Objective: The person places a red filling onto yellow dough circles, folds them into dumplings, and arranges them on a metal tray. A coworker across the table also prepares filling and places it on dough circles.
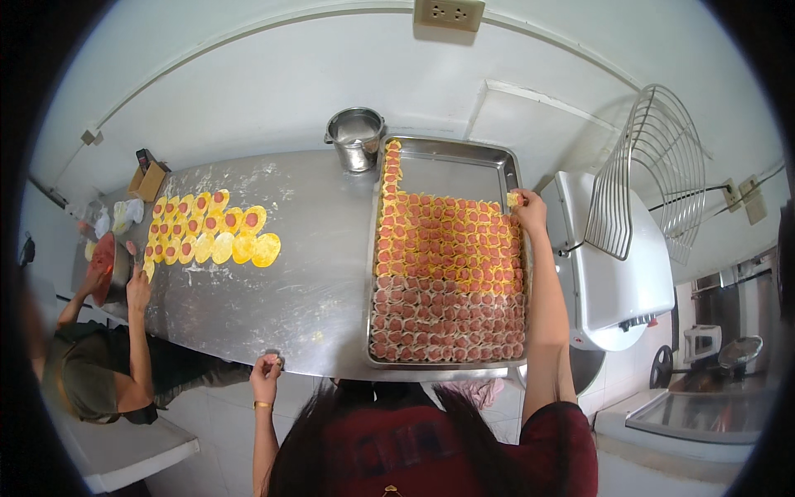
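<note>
My right hand (530, 211) pinches a small yellow-wrapped dumpling (513, 200) at the right side of a large metal tray (451, 163). Rows of open-topped dumplings (439, 240) with pink filling fill most of this tray. Toward the back, their wrappers are yellow; nearer me they are pale. One single column of dumplings runs up the tray's left edge. By the table's front edge, my left hand (265, 371) is closed, fingertips together; what it holds is too small to make out.
On the left of the steel table (319, 257) lie overlapping yellow wrappers (209, 222), most topped with pink filling. A co-worker's hand (139, 288) is beside them, near a bowl of pink filling (103, 267). A metal pot (356, 139) stands behind; a white machine (617, 265) with a wire guard stands right.
</note>
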A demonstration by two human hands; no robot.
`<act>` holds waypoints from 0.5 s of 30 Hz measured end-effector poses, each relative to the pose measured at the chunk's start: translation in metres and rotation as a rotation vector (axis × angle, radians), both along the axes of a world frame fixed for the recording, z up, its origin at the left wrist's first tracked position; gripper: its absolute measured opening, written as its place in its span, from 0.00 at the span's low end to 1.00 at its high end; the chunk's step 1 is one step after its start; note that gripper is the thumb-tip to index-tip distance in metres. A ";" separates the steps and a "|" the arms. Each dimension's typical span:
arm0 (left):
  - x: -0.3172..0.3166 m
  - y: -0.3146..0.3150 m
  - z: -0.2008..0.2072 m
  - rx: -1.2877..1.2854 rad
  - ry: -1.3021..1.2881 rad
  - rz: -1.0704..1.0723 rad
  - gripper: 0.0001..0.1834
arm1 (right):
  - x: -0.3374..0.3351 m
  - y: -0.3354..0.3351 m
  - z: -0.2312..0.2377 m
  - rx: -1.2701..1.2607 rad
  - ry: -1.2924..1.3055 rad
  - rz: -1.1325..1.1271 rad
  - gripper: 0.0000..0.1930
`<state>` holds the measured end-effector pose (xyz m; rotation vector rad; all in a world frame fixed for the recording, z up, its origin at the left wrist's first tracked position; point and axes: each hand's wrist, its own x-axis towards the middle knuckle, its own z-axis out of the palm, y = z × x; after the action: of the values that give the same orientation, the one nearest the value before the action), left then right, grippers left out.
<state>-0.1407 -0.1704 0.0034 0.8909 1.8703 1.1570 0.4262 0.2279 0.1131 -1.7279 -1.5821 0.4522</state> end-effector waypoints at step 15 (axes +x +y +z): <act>0.060 -0.051 0.014 -0.228 0.286 -0.070 0.11 | 0.030 0.076 -0.066 -0.260 -0.463 0.317 0.11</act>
<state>-0.0807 -0.2217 0.0179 1.0232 2.1302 0.7857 0.4565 0.3035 0.0467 -1.8722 -2.2311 0.4469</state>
